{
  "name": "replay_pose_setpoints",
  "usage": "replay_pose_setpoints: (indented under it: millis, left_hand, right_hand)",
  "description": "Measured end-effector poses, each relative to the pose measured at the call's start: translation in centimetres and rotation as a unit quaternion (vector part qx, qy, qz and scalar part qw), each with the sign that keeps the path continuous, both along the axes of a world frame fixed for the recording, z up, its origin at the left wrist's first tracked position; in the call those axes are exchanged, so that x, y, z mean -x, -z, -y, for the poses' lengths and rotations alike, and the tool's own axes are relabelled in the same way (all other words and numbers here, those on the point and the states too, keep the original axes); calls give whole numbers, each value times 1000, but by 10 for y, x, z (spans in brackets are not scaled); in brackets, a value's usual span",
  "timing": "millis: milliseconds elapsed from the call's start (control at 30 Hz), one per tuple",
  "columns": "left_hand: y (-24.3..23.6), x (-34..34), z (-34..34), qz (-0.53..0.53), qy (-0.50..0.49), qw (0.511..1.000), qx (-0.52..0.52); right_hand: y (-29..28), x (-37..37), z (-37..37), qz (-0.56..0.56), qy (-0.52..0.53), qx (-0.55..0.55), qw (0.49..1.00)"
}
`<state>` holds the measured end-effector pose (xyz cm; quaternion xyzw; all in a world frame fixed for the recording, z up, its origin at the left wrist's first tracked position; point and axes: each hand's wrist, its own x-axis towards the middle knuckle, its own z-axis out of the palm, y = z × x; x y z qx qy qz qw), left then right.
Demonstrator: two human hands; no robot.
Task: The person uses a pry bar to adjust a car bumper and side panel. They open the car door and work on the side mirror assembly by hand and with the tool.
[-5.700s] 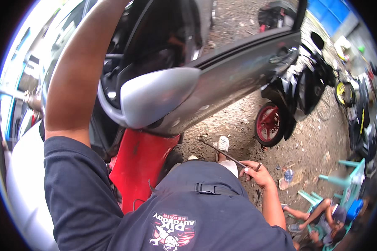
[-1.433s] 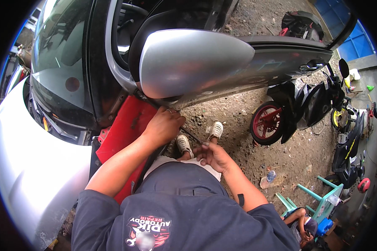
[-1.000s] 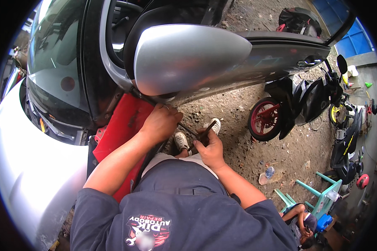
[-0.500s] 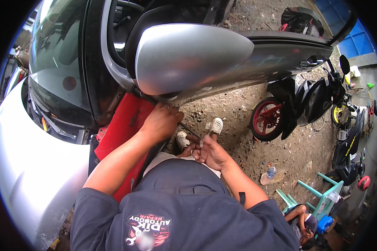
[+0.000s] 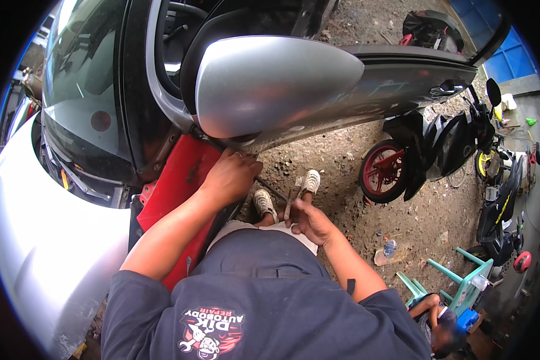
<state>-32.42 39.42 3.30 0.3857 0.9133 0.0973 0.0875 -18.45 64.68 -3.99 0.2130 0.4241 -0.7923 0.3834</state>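
A T-handle wrench [image 5: 288, 206] lies between my hands, its thin dark shaft running from under my left hand to a crossbar by my right. My left hand [image 5: 231, 175], with a ring on one finger, is closed around the shaft's far end, beside the red fender panel [image 5: 183, 180] and below the silver side mirror [image 5: 270, 84]. The wrench's tip is hidden there. Close to my waist, my right hand [image 5: 312, 223] has its thumb and curled fingers at the crossbar.
The open grey car door [image 5: 414, 81] stretches across ahead of me. On the left are the windshield [image 5: 81, 90] and silver hood [image 5: 60, 234]. A black motorcycle [image 5: 432, 150] with a red wheel stands at right, on bare ground. A person [image 5: 429, 309] sits near a green stool [image 5: 471, 288].
The wrench's crossbar has turned and now points more away from me. My right hand has shifted slightly right, its fingers less spread under the bar. My left hand stays in place.
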Motion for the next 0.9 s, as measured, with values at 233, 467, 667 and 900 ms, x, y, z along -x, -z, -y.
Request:
replay_pose_setpoints:
  millis: [233,467,667,900]
  left_hand:
    - [-1,0,-3,-25,6,999,-28]
    - [-5,0,-3,-24,-8,1000,-14]
    - [-5,-4,1,-48,4,998,-32]
    - [-7,-1,0,-20,-2,1000,-21]
  right_hand:
    - [-35,5,36,-97,78,-43,991]
    - [-37,22,34,-553,65,-574,600]
    - [-25,3,2,29,77,87,993]
    - [-41,13,34,-555,-8,-513,655]
